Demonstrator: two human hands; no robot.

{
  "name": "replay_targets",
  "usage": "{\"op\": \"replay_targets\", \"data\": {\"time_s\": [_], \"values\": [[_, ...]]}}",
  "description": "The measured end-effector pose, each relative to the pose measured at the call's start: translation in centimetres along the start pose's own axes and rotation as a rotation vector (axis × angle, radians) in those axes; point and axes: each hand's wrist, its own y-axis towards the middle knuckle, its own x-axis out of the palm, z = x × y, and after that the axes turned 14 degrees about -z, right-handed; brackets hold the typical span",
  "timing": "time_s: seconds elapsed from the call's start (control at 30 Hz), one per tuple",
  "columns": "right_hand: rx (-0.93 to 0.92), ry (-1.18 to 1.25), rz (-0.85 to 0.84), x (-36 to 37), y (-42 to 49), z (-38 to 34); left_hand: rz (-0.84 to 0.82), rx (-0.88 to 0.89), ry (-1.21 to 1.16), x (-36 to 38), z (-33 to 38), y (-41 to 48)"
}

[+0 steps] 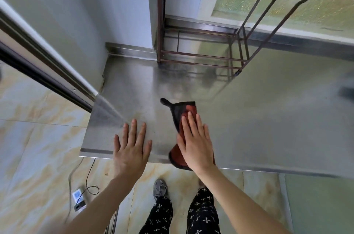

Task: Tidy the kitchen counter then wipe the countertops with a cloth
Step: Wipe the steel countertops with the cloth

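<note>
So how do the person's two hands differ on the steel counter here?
The left hand lies flat on the bare stainless steel countertop, fingers spread; the right hand presses the red-and-black cloth, fingers closer together. Both are open, palms down, near the front edge.

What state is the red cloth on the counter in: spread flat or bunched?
Flat: the red cloth lies pressed onto the counter under the right hand, its fingers straight.

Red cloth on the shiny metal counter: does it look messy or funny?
A little. The red-and-black cloth, pressed flat under the right hand, droops over the front edge of the stainless steel counter. Nothing looks spilled or broken.
</note>
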Motion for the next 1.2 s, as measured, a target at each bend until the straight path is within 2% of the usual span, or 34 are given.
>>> {"op": "replay_targets", "data": {"time_s": [0.13,0.27,0.33,0.4,0.47,0.53,0.6,0.7,0.77,0.83,0.93,1.03,1.1,1.2], "values": [[0.284,0.074,0.058,-0.3,0.7,5.1,0.008,0.012,0.041,0.2,-0.3,0.3],[0.579,0.288,0.095,-0.1,-0.3,2.2,0.021,0.015,0.054,0.6,-0.5,0.2],[0.480,0.261,0.101,0.5,-1.0,-1.0,0.030,0.016,0.056,0.6,-0.4,0.3],[0.244,0.148,0.067,0.7,-1.6,-2.6,0.029,0.017,0.062,0.5,-0.4,0.4],[0.024,0.042,0.035,0.5,-1.4,-1.3,0.028,0.017,0.076,0.4,-0.5,0.3],[-0.095,-0.006,0.014,-0.1,-0.7,1.7,0.024,0.018,0.077,0.3,-0.4,0.1],[-0.051,0.001,0.026,-0.7,0.7,4.9,0.019,0.017,0.062,0.1,-0.3,0.0],[0.245,0.113,0.071,-1.8,3.4,7.6,-0.011,0.013,0.038,-0.2,-0.3,0.0],[0.393,0.220,0.084,-2.4,5.0,6.2,-0.025,0.005,0.021,-0.4,-0.2,0.0],[0.294,0.210,0.087,-2.5,5.8,2.9,-0.036,-0.002,-0.015,-0.9,0.1,-0.1],[-0.112,0.087,0.057,-1.9,6.2,-2.4,-0.020,-0.051,-0.097,-1.6,-0.2,0.3],[-0.341,0.039,0.023,-2.5,7.8,-2.8,0.001,-0.131,-0.126,-2.1,-1.3,0.7],[-0.349,-0.012,0.044,-3.2,9.8,-0.6,0.005,-0.167,-0.138,-2.3,-2.8,1.0],[-0.137,-0.011,0.106,-4.2,13.3,3.1,-0.007,-0.249,-0.165,-2.2,-5.4,1.5]]}}
